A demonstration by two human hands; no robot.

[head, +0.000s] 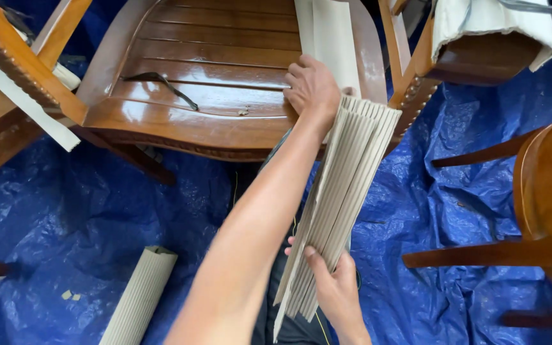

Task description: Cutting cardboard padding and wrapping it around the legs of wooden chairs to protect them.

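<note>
Mid-fitting: the left hand [312, 86] presses the ribbed beige panel [340, 204] against the wooden chair seat [206, 76], while the right hand [333, 291] grips the panel's lower end, fingers clenched. Next, I judge, calls for aligning it.

Two bare forearms, no sleeves; dark trousers [289, 329] below.

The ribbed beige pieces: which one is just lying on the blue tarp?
The rolled one at bottom left, on the tarp untouched. The folded stack is held by both hands.
</note>
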